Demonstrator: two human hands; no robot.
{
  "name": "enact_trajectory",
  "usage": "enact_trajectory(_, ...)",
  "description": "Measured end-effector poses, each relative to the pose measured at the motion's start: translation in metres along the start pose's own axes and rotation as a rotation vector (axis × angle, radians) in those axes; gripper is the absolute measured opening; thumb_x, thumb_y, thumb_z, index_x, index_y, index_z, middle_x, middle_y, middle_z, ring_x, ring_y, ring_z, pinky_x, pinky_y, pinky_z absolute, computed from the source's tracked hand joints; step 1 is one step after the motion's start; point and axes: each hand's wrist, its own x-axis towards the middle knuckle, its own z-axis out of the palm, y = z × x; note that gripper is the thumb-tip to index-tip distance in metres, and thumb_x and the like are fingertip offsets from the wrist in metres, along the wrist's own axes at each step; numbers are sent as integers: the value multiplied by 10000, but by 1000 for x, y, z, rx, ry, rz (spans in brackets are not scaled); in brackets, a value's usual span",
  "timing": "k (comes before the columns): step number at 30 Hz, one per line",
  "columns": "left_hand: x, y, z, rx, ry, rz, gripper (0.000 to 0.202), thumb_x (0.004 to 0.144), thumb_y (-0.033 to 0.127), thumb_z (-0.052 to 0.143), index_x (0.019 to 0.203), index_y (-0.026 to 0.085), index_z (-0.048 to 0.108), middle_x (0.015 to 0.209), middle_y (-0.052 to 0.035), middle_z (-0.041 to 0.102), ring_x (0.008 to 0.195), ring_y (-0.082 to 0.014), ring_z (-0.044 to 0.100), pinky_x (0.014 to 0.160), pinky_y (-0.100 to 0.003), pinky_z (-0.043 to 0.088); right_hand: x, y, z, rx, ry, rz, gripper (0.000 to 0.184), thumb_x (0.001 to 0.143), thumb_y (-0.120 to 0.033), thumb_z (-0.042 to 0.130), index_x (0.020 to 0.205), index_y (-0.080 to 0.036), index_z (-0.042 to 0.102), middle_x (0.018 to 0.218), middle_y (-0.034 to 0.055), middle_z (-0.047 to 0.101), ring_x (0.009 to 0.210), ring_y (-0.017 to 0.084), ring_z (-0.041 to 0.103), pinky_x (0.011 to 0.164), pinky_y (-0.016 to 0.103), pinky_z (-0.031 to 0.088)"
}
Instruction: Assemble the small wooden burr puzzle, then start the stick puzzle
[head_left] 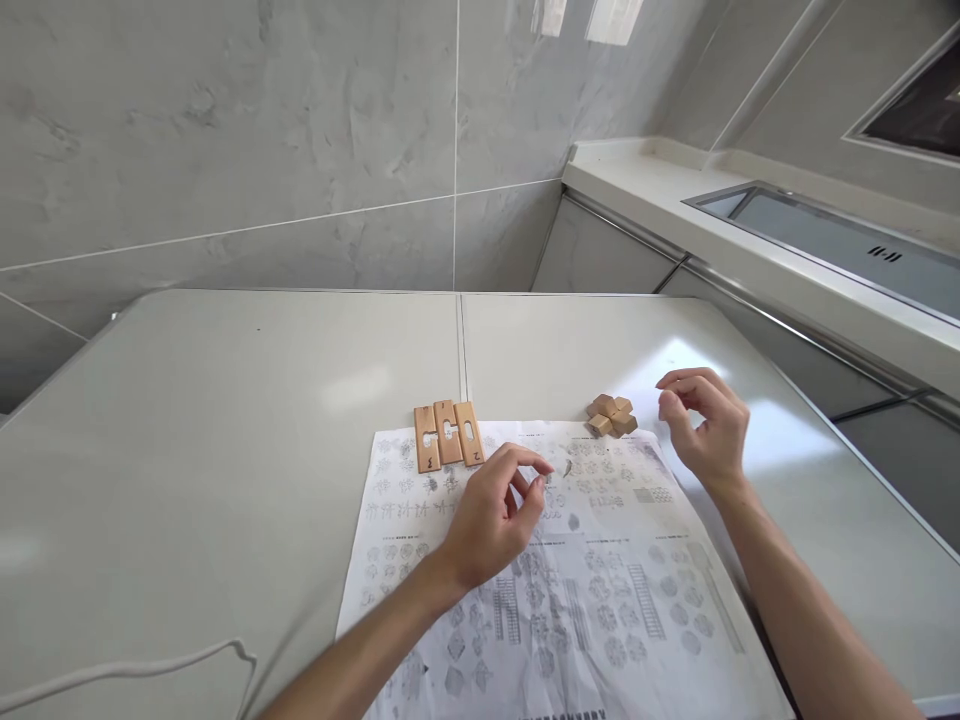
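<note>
My left hand hovers over or rests on the printed sheet, its fingers loosely curled, thumb and index tips slightly apart, holding nothing I can see. Just beyond it, three flat wooden puzzle pieces with cut-out slots and handwritten numbers lie side by side at the sheet's far left corner. My right hand is beside the sheet's far right corner, fingers bent and thumb a little away from the index finger, with nothing visible in it. To its left sits a star-shaped wooden burr puzzle on the sheet's far edge.
Rows of small puzzle diagrams cover the creased sheet. Beneath it is a glossy white table with a centre seam. A white cable lies front left. A grey tiled wall stands behind; a counter with a sink runs along the right.
</note>
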Motion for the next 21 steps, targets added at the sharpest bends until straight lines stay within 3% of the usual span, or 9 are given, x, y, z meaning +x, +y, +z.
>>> enact_trajectory(5,-3,-1,0,70,-63,122,134,1021,202,509,1052,208,639,1045,-39,686,714,-100,601,580,-222,497,10,-39,-6,49,27,-38,329,975,-343,597,662,-244,587,789,56,670,643,182,590,558,340,489)
enact_trajectory(8,-2,-2,-2,133,-40,246,147,1010,160,504,1036,197,644,992,-35,703,682,-97,593,556,-223,482,8,-74,-1,222,-101,-10,326,981,-319,614,668,-230,599,704,40,659,625,172,593,562,323,476)
enact_trajectory(12,5,-3,-15,303,75,403,148,978,112,517,1009,197,634,884,-11,700,682,-113,588,586,-248,484,-6,-110,20,524,-449,359,321,1025,-398,579,761,-219,619,590,-11,576,527,139,523,527,289,441)
enact_trajectory(14,9,-3,-26,408,143,432,126,974,137,542,1019,206,637,878,-12,694,760,-145,614,689,-294,523,-15,-118,34,653,-526,540,365,1026,-465,572,758,-218,589,580,-20,557,503,129,490,507,277,416)
enact_trajectory(17,14,-5,-48,575,181,406,152,969,254,622,1115,217,632,1052,-54,700,997,-220,640,913,-399,535,-29,-118,52,741,-604,644,403,1010,-514,588,740,-216,561,576,-25,544,512,123,477,522,266,411)
enact_trajectory(21,14,-14,-77,738,155,295,488,922,486,713,1310,226,572,1352,-116,597,1290,-311,527,1089,-491,464,-42,-112,62,709,-674,641,403,1017,-515,572,747,-216,557,558,-32,531,508,121,455,506,258,359)
